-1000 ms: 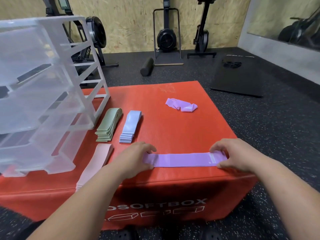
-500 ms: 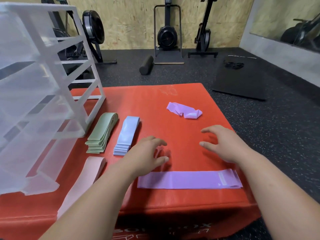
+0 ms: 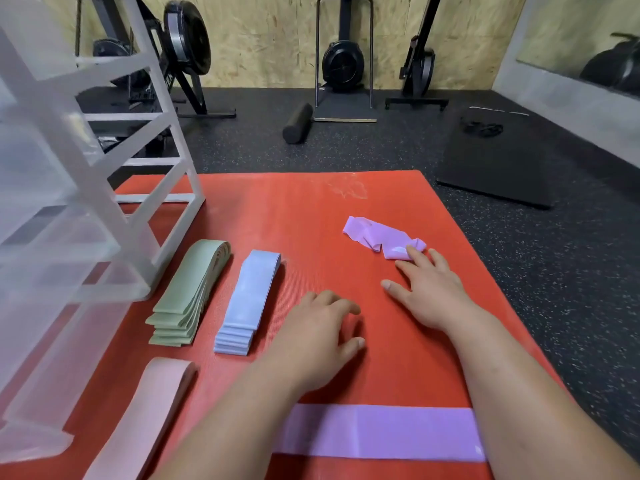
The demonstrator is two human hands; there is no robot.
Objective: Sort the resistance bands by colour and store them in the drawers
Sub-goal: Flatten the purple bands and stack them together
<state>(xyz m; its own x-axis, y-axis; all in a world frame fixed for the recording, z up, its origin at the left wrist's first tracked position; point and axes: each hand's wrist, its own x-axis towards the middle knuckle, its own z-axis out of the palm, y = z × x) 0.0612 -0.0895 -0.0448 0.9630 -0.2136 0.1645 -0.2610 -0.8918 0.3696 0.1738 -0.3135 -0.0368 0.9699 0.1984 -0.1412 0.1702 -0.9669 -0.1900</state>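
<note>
A flat purple band [image 3: 381, 433] lies across the near edge of the red box [image 3: 311, 216], partly under both forearms. A crumpled purple band [image 3: 377, 235] sits further back on the right. My right hand [image 3: 427, 289] stretches toward it with straight fingers, its fingertips touching the band's near end. My left hand [image 3: 318, 336] hovers relaxed over the box, holding nothing. Stacks of green bands [image 3: 188, 292] and blue bands [image 3: 247, 299] lie at the left, and a pink band [image 3: 152, 410] lies nearer. The translucent drawer unit [image 3: 69, 216] stands at the far left.
The box is ringed by dark speckled gym floor [image 3: 554, 271]. A black mat [image 3: 498, 161] lies at the right, a foam roller [image 3: 298, 123] and rowing machines [image 3: 343, 60] stand near the wooden back wall.
Both hands let go of the flat purple band, left at the near edge. They moved forward, and my right hand has reached the crumpled purple band.
</note>
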